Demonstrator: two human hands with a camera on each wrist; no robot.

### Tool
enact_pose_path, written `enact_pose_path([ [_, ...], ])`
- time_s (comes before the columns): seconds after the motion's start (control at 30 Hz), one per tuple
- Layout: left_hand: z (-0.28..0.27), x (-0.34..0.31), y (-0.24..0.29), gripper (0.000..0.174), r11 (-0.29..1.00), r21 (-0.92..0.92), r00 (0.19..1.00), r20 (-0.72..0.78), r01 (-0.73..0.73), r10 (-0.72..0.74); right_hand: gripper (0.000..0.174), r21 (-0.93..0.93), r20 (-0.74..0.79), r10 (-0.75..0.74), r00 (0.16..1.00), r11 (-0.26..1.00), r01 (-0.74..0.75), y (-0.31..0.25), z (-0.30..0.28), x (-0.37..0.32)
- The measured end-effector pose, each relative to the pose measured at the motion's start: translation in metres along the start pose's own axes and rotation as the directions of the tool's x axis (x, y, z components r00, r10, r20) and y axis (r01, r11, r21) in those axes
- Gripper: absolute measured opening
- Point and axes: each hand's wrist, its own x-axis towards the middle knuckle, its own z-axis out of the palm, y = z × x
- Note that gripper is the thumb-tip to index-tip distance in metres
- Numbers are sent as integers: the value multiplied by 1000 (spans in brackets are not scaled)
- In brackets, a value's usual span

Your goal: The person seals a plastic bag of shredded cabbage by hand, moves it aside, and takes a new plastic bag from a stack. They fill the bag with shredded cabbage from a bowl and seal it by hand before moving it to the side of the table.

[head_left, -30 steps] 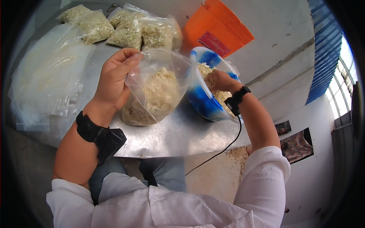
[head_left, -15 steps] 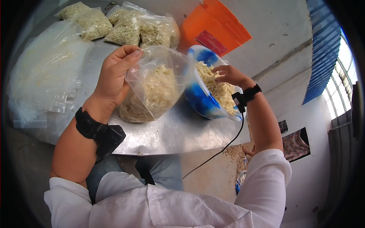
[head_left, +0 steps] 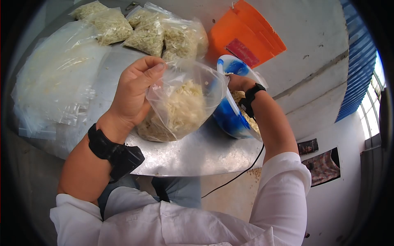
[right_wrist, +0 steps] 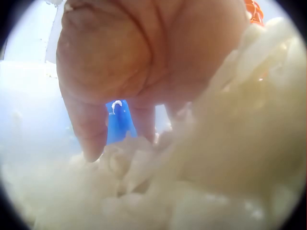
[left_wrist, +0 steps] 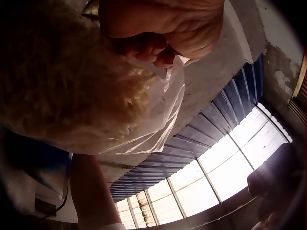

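My left hand [head_left: 133, 88] pinches the rim of a clear plastic bag [head_left: 176, 112] between thumb and fingers. Pale shreds fill the bag's lower part, and its mouth faces the bowl. In the left wrist view, that hand [left_wrist: 163, 24] has its fingers curled on the film [left_wrist: 168, 108]. My right hand [head_left: 241, 83] is inside the blue and white bowl [head_left: 226, 117], its fingertips hidden in the head view. The right wrist view shows this hand [right_wrist: 153, 52] with fairly straight, spread fingers pointing down, their tips among pale shreds [right_wrist: 124, 196].
Flat clear bags [head_left: 57, 82] lie stacked at the left of the metal table [head_left: 184, 158]. Several filled bags [head_left: 143, 35] stand along the back. An orange bucket [head_left: 246, 35] is behind the bowl. A black cable [head_left: 234, 178] hangs from the right wrist past the table's front edge.
My right hand lifted from the shreds with fingers parted, then moved back down into the bowl, nearer its bag-side rim. My left hand keeps its hold on the bag. The head view has shifted slightly.
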Motion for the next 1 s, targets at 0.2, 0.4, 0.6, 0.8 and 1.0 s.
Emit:
enact_pose_path([
  [0.2, -3, 1, 0, 11, 1000, 11, 1000, 0, -9, 9, 46, -158, 80, -115, 990, 979, 126, -22, -6, -43],
  [0.4, 0, 0, 3, 11, 1000, 3, 1000, -2, -9, 9, 44, -25, -206, -130, 970, 992, 127, 28, 9, -90],
  [0.6, 3, 3, 7, 12, 995, 105, 1000, 28, 1, -4, 55, 10, -191, -5, 982, 1000, 7, 36, 21, -126],
  [0.8, 38, 2, 33, 20, 890, 431, 988, -32, 149, -150, 53, -17, -198, -1, 980, 1000, -3, 44, 23, -129],
  [1.0, 64, 7, 56, 15, 400, 911, 991, 130, -103, -41, 42, -56, -453, -138, 881, 990, 126, 64, 16, -147],
])
